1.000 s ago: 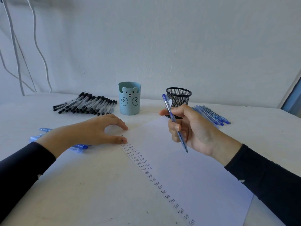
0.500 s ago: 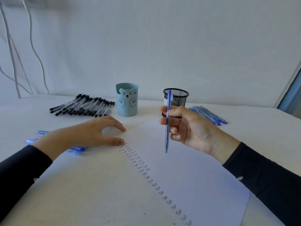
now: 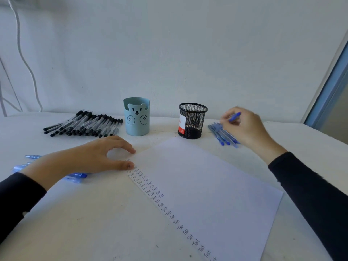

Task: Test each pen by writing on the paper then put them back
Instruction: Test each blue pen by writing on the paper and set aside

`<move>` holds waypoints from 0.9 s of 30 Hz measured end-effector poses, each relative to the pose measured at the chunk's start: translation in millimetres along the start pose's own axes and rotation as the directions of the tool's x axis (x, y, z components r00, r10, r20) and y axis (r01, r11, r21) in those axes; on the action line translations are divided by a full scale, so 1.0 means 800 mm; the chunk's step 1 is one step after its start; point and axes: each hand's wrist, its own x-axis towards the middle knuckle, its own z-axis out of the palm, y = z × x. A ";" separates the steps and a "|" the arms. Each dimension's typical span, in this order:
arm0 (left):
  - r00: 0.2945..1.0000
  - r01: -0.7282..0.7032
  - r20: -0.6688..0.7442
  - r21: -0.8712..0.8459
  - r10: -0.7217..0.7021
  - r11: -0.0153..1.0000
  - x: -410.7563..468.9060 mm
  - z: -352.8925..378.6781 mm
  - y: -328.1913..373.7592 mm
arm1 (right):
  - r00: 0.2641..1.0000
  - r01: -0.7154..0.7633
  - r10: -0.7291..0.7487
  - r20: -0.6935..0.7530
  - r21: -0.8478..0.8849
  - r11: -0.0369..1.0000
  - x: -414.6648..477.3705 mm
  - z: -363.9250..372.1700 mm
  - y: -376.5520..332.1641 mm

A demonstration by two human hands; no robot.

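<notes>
The right hand (image 3: 244, 127) pinches a slim blue plastic pen (image 3: 235, 116): light, stiff, probably slick, best gripped mid-barrel. The left hand (image 3: 90, 159), fingers relaxed, rests on the white paper sheet (image 3: 207, 185).

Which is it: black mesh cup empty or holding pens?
Empty: the black mesh cup shows nothing above its rim, only a label through the mesh.

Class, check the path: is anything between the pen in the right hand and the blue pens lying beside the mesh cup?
Nothing visible. The right hand holds the pen over those blue pens; the mesh cup stands off to their left.
</notes>
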 end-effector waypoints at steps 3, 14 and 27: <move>1.000 -0.010 -0.011 -0.008 0.010 1.000 0.001 0.001 0.000 | 0.986 0.073 -0.042 0.163 -0.189 0.979 -0.005 0.028 0.018; 1.000 0.027 0.011 -0.008 -0.027 1.000 -0.002 -0.007 0.004 | 0.876 0.256 0.006 0.483 -0.474 0.842 0.001 0.043 0.042; 0.977 0.209 0.018 0.073 -0.211 0.975 -0.048 -0.080 -0.015 | 0.799 0.487 -0.459 0.387 0.031 0.873 -0.061 0.079 -0.039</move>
